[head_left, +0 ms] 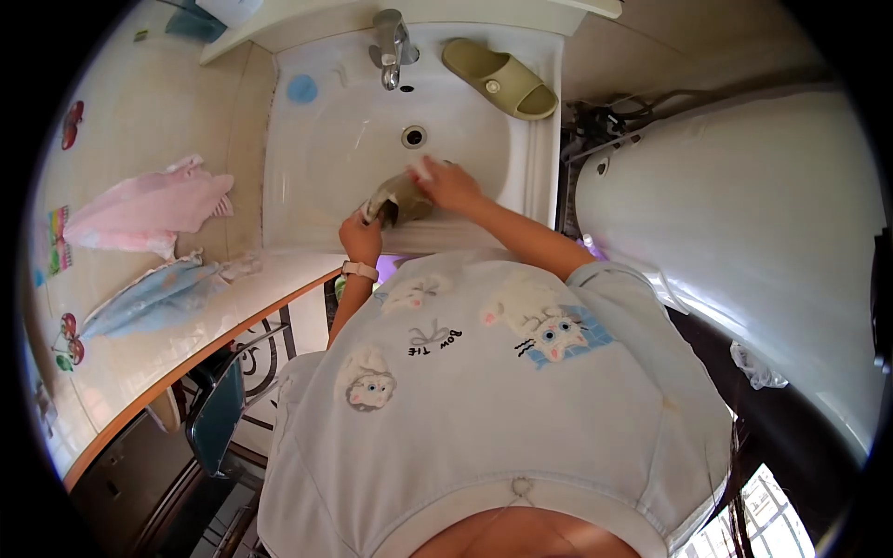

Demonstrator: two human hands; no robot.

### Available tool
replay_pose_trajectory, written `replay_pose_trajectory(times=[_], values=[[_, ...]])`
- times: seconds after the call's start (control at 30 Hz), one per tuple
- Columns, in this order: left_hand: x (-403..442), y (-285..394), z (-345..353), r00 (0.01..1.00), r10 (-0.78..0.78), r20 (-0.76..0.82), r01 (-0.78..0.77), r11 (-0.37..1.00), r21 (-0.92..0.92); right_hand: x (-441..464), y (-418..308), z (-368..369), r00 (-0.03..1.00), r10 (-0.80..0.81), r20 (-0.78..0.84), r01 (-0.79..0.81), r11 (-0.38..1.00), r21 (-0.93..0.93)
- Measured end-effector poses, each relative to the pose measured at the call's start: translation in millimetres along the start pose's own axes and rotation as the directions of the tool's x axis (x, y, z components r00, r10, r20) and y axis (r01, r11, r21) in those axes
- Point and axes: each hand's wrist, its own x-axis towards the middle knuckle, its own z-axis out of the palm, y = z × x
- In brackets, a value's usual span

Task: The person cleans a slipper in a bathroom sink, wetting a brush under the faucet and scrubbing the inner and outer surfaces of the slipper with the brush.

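Low in the white sink (321, 149), a wet olive-green slipper (406, 197) lies tilted on its side, with whitish foam on it. My left hand (361, 234) is closed round its near left end. Over the slipper's right part is my right hand (446, 186), fingers curled and slightly blurred. Something whitish shows at its fingertips, foam or a small object; I cannot tell which. The matching olive-green slipper (498, 78) rests at the sink's back right corner, a small pale round piece on its strap.
A chrome faucet (391, 48) stands at the back above the drain (414, 137). A blue disc (302, 88) is at the sink's back left. Pink cloth (153, 212) and blue cloth (158, 296) lie on the left counter. A large white appliance (744, 205) stands right.
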Motion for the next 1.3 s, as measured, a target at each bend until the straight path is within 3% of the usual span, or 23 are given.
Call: replay_pose_trajectory(times=[0.07, 0.1, 0.17, 0.2, 0.27, 0.37, 0.4, 0.43, 0.47, 0.53, 0.6, 0.77, 0.83, 0.9, 0.93, 1.0, 1.03, 1.07, 1.13, 1.2, 1.27, 1.3], values=[[0, -10, 7, 0.999, 0.028, -0.025, -0.028, 1.000, -0.002, -18, -17, 21, 0.884, -0.464, -0.052, 0.443, 0.868, -0.224], [1, -15, 9, 0.999, -0.046, 0.005, 0.046, 0.998, -0.052, -31, -24, 18, 0.885, -0.464, -0.051, 0.442, 0.868, -0.224], [2, -9, 3, 0.992, -0.123, 0.031, 0.125, 0.988, -0.092, -50, -44, 12, 0.765, -0.636, 0.101, 0.632, 0.711, -0.308], [2, 9, -5, 0.993, -0.116, 0.038, 0.116, 0.993, 0.012, -44, -42, 11, 0.762, -0.639, 0.105, 0.637, 0.709, -0.303], [1, 20, -6, 0.992, -0.115, 0.043, 0.110, 0.988, 0.111, -19, -30, 0, 0.942, -0.326, -0.076, 0.300, 0.924, -0.237], [5, 15, 0, 0.999, -0.024, -0.022, 0.025, 0.999, 0.041, -3, -22, -6, 0.897, -0.441, -0.027, 0.409, 0.852, -0.328], [7, 8, 5, 0.999, -0.021, -0.039, 0.025, 0.995, 0.099, -13, -29, -6, 0.899, -0.437, -0.027, 0.405, 0.853, -0.328], [10, 9, 8, 0.998, -0.015, -0.061, 0.024, 0.988, 0.152, -28, -43, -8, 0.852, -0.524, -0.014, 0.501, 0.822, -0.270], [12, 10, 10, 0.998, -0.012, -0.064, 0.021, 0.989, 0.146, -37, -52, -9, 0.793, -0.609, -0.007, 0.594, 0.776, -0.212], [16, 23, 3, 0.983, 0.006, -0.185, 0.003, 0.999, 0.049, -34, -52, -10, 0.766, -0.642, 0.018, 0.626, 0.740, -0.245], [17, 42, 1, 0.973, 0.025, -0.229, -0.011, 0.998, 0.062, -24, -54, -15, 0.942, -0.307, -0.134, 0.284, 0.944, -0.170], [28, 42, 3, 0.961, 0.072, -0.266, -0.042, 0.992, 0.117, -37, -72, -24, 0.842, -0.538, -0.050, 0.515, 0.827, -0.223], [32, 51, -2, 0.966, 0.046, -0.254, -0.039, 0.999, 0.034, -34, -70, -29, 0.788, -0.615, -0.012, 0.590, 0.762, -0.267], [31, 55, 4, 0.954, 0.098, -0.284, -0.074, 0.993, 0.095, -14, -58, -37, 0.899, -0.414, -0.140, 0.383, 0.901, -0.203], [32, 57, 5, 0.940, 0.153, -0.304, -0.108, 0.981, 0.160, -15, -58, -36, 0.898, -0.415, -0.146, 0.383, 0.901, -0.203], [39, 54, 6, 0.937, 0.154, -0.312, -0.114, 0.983, 0.142, -24, -60, -33, 0.890, -0.456, -0.011, 0.443, 0.869, -0.221], [42, 45, 5, 0.953, 0.081, -0.291, -0.057, 0.994, 0.091, -32, -59, -27, 0.847, -0.532, -0.008, 0.524, 0.836, -0.165], [42, 39, 7, 0.964, 0.008, -0.267, 0.003, 0.999, 0.042, -34, -55, -26, 0.852, -0.524, -0.009, 0.516, 0.841, -0.162], [34, 43, 5, 0.965, 0.055, -0.258, -0.048, 0.998, 0.036, -29, -47, -23, 0.867, -0.492, -0.086, 0.464, 0.857, -0.224], [22, 33, 17, 0.961, -0.062, -0.270, 0.082, 0.994, 0.065, -14, -30, -17, 0.887, -0.446, -0.122, 0.403, 0.875, -0.268], [16, 19, 21, 0.958, -0.099, -0.269, 0.108, 0.994, 0.021, -9, -22, -13, 0.965, -0.225, -0.135, 0.188, 0.952, -0.244], [14, 10, 21, 0.953, -0.128, -0.274, 0.144, 0.989, 0.041, -11, -22, -8, 0.966, -0.219, -0.138, 0.182, 0.954, -0.240]])
